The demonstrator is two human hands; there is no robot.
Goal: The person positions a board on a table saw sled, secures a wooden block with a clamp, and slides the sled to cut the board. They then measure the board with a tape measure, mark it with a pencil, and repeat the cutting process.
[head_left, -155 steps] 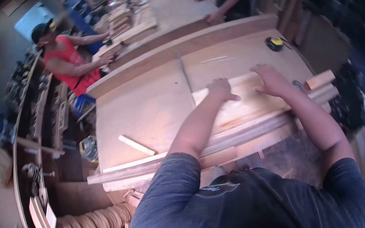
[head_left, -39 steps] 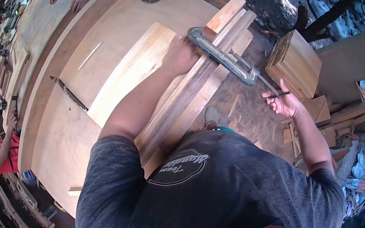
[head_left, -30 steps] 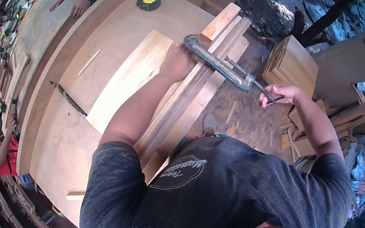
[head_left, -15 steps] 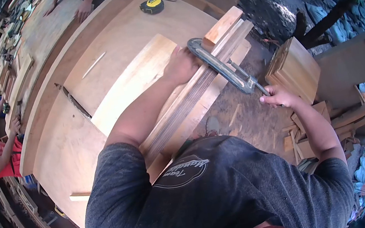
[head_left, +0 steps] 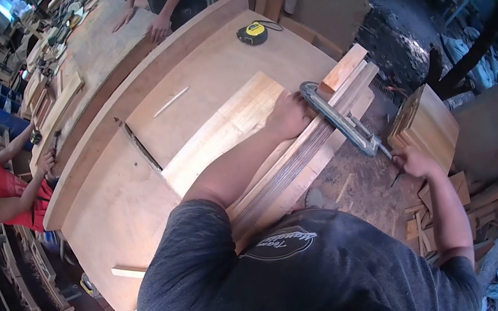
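A grey metal C-clamp point(head_left: 343, 122) spans the edge of the workbench, across a stack of long wooden strips point(head_left: 290, 165) and a short wood block point(head_left: 344, 69). My left hand point(head_left: 290, 115) is curled at the clamp's far end, above the strips, its fingertips partly hidden. My right hand point(head_left: 415, 163) is closed around the clamp's screw handle, whose tip pokes out below the fist. Beside my left forearm a wide pale board point(head_left: 225, 133) lies flat on the bench top point(head_left: 102, 228).
A yellow tape measure point(head_left: 253, 33) and a pencil-like white stick point(head_left: 171, 101) lie on the bench. Stacked boards point(head_left: 427, 127) stand at right. One person in red point(head_left: 9, 191) works at left; another person's hands point(head_left: 157, 28) rest on the far table.
The view has shifted, so the bench and my arms appear lower and farther right. My right hand has turned on the screw handle, and its tip now shows below.
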